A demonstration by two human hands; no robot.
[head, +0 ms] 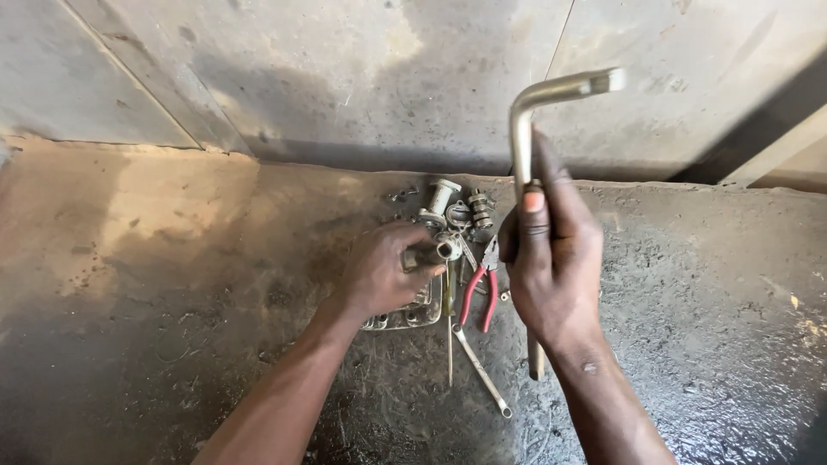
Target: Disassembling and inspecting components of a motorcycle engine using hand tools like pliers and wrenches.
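Right hand [551, 258] raised, gripping bent metal pipe [527, 120]; left hand [383, 271] clasping small fitting [445, 250].

Left hand [379, 274] curled low in a closed grip; right hand [551, 258] raised, fingers wrapped tight.

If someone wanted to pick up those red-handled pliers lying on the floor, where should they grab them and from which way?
Probably by the two red handles of the pliers, coming straight down from above. They lie flat on the concrete floor with the handles slightly spread and pointing toward the person, while the metal nose sits crowded among small parts near the left hand.
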